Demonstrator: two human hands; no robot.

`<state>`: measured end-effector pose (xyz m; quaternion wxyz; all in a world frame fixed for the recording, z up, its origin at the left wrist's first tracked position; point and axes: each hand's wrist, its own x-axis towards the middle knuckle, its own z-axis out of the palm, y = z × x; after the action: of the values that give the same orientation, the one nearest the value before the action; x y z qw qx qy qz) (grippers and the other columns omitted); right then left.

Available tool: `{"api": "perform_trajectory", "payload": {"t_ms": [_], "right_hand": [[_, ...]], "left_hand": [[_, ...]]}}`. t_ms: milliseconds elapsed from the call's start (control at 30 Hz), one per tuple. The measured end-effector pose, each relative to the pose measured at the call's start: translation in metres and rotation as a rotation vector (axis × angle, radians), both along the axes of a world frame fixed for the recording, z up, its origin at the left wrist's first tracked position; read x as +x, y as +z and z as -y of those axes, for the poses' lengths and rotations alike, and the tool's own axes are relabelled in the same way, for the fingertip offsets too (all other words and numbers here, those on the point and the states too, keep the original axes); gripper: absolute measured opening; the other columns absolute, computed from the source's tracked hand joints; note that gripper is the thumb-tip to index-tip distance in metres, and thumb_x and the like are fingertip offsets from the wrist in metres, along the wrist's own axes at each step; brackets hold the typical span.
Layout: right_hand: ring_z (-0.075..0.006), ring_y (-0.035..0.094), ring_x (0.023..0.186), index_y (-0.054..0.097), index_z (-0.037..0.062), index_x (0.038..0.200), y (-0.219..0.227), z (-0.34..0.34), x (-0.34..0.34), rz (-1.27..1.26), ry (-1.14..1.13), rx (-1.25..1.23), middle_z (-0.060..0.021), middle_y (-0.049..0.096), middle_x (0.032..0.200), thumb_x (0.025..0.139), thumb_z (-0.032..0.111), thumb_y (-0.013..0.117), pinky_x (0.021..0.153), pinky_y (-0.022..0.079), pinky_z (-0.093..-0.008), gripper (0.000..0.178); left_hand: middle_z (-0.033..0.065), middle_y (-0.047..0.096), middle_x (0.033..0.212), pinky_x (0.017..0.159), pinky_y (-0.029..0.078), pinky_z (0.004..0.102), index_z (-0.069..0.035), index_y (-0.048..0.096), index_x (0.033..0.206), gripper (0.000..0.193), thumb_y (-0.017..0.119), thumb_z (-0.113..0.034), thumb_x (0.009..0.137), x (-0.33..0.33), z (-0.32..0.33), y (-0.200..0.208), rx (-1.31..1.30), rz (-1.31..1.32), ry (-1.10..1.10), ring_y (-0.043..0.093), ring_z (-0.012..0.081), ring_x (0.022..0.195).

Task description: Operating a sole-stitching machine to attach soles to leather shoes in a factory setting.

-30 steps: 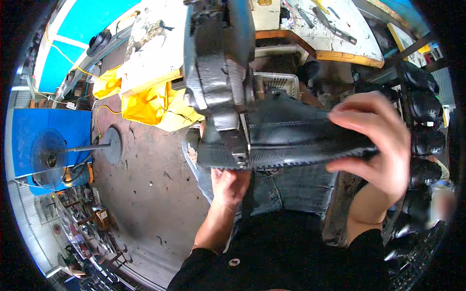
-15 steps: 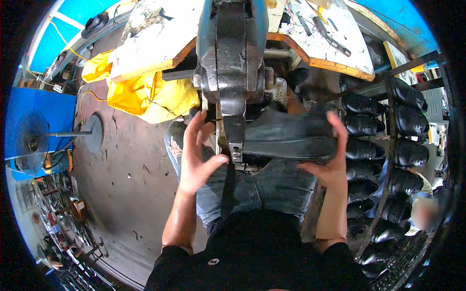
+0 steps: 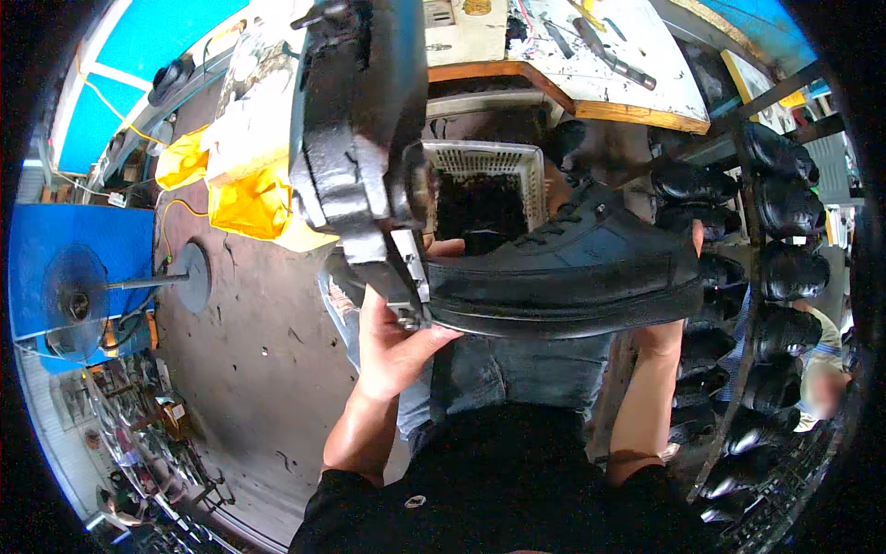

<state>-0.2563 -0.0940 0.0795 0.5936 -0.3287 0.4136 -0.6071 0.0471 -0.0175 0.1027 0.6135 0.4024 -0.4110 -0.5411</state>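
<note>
A black lace-up shoe (image 3: 563,277) lies sideways across my lap, toe to the left and sole edge toward me. Its toe end meets the narrow metal nose of a dark machine head (image 3: 346,175). My left hand (image 3: 392,355) grips the toe end, thumb along the sole edge and fingertips on the far side. The machine's nose covers part of that hand. Round the heel at the right my right hand (image 3: 659,338) is closed, one fingertip showing above the heel and most fingers hidden behind the shoe.
Beyond the shoe stands a pale plastic basket (image 3: 533,166) of dark scraps. A white worktable (image 3: 646,37) holds tools. Yellow sacking (image 3: 249,208) hangs at the left, near a standing fan (image 3: 78,291). Racked black shoes (image 3: 784,208) line the right, with another person (image 3: 817,355) behind.
The shoe looks larger and sits lower, its laces now showing. My left hand has gone from open beside the machine nose to gripping the toe. The machine appears further left, uncovering the basket.
</note>
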Motion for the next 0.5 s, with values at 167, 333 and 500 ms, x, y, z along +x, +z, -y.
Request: {"api": "perform_trajectory", "payload": {"t_ms": [167,333,500], "right_hand": [[-0.0258,0.059,0.120,0.016,0.0193,0.163,0.002,-0.001,-0.004,-0.030,-0.028,-0.026,-0.0098,0.057,0.137,0.095,0.019,0.067,0.107,0.046,-0.0430,0.084],[-0.0254,0.059,0.120,0.018,0.0141,0.162,0.010,0.009,-0.010,-0.023,0.067,-0.067,-0.0128,0.056,0.138,0.098,0.024,0.062,0.106,0.048,-0.0420,0.078],[-0.0262,0.059,0.121,0.019,0.0142,0.161,0.024,0.006,0.011,-0.240,0.052,-0.163,-0.0139,0.055,0.140,0.099,0.026,0.060,0.106,0.048,-0.0426,0.075]], "left_hand": [[0.0236,0.053,0.144,0.106,0.048,0.0405,0.002,0.048,0.141,0.070,0.081,-0.001,0.080,-0.001,0.002,-0.008,-0.015,-0.071,0.069,0.058,0.0273,0.127],[0.0211,0.051,0.147,0.107,0.045,0.0421,-0.002,0.042,0.147,0.079,0.083,-0.008,0.079,0.003,-0.003,-0.017,0.042,-0.210,0.114,0.055,0.0280,0.130],[0.0171,0.050,0.147,0.106,0.046,0.0400,-0.006,0.034,0.152,0.085,0.081,-0.011,0.083,0.009,-0.007,-0.030,0.045,-0.269,0.147,0.055,0.0260,0.130]]}}
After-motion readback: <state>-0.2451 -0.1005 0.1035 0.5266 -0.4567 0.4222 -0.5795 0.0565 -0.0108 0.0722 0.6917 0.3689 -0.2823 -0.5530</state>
